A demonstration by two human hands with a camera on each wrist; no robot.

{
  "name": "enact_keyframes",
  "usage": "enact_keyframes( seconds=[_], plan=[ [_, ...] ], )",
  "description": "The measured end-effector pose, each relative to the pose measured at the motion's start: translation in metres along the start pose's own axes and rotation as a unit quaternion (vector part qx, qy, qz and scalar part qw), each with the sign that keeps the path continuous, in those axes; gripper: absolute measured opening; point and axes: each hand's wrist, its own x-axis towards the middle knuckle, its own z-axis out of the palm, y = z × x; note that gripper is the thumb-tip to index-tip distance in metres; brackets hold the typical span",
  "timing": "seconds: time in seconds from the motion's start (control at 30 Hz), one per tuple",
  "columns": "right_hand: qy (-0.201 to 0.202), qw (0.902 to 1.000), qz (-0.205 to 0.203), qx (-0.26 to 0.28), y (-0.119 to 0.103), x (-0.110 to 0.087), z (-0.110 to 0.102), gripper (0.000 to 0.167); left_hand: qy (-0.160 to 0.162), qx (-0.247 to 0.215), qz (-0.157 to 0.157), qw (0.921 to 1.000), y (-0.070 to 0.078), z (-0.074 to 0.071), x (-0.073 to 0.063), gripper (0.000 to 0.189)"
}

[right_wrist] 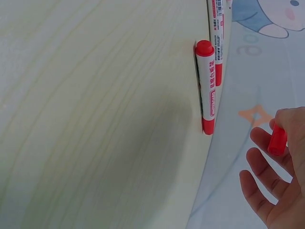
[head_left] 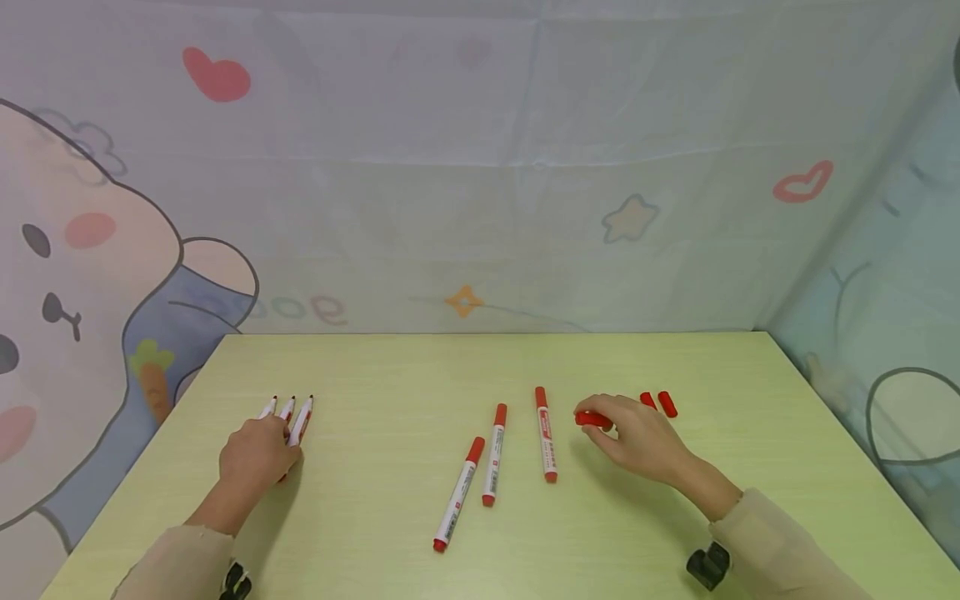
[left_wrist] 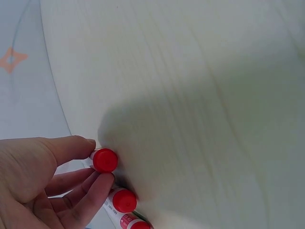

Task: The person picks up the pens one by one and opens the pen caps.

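- Left hand pinches a white uncapped marker with a red end, partly hiding two similar markers, perhaps touching them.
- Right hand pinches a red cylindrical cap, partly finger-covered, and obscures one of two loose red caps.
- Between the hands lie three capped red-and-white markers.

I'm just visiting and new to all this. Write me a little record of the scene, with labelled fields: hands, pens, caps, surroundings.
Left hand: pinches an uncapped marker
Beside it: two other uncapped markers
Right hand: holds a red cap
Capped markers: three, lying between the hands
Loose caps: two, red, beyond the right hand
Surface: pale table
Backdrop: pale, cartoon-printed
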Motion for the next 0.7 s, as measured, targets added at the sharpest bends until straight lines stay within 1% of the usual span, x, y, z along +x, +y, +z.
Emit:
enact_keyframes(
  seconds=[0.37,0.7],
  plan=[
    [0.013,0.9998,-0.012,-0.001,0.0001,-0.0003,0.0013,0.025,-0.005,0.004,-0.002,1.0000,0.0000,0.0005,0.0009,0.012],
    [0.002,1.0000,-0.005,-0.002,0.0013,-0.0002,0.0003,0.023,-0.009,-0.004,-0.016,0.9998,0.0029,-0.0005,0.0019,0.012]
  ],
)
